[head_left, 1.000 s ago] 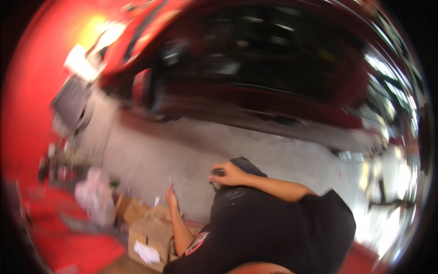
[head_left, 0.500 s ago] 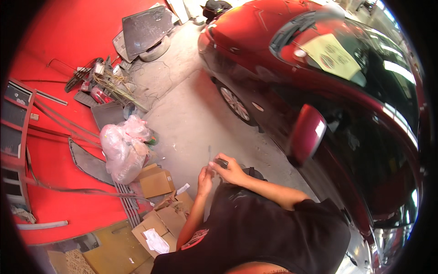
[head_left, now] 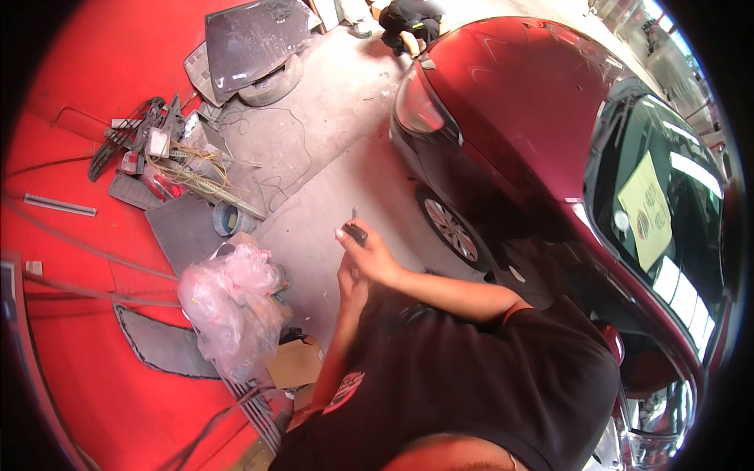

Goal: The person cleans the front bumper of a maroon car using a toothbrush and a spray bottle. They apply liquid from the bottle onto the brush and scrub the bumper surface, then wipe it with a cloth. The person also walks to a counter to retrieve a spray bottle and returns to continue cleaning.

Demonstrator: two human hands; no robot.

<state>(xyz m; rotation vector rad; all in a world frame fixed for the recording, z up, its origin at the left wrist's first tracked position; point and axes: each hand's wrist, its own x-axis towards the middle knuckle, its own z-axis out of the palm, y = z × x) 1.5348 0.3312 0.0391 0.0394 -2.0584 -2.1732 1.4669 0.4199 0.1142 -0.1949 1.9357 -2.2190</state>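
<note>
In front of my body, my right hand [head_left: 375, 256] is closed around a screwdriver [head_left: 356, 233]. Its dark handle shows at the thumb, and a thin shaft points away from me. My left hand [head_left: 353, 281] is just below, touching or nearly touching the right hand. Its fingers are largely hidden behind that hand, so I cannot tell whether they grip anything.
A dark red car [head_left: 518, 118] stands close on my right, its front wheel [head_left: 450, 228] near my arm. Along the red wall lie plastic bags [head_left: 228, 294], a cardboard box [head_left: 294, 363] and a heap of parts [head_left: 169, 161]. Another person [head_left: 410, 23] crouches beyond the car's front.
My view has shifted forward along the car, bringing its headlight into sight. My hands have moved farther from me, and the right now lies over the left, still holding the screwdriver.
</note>
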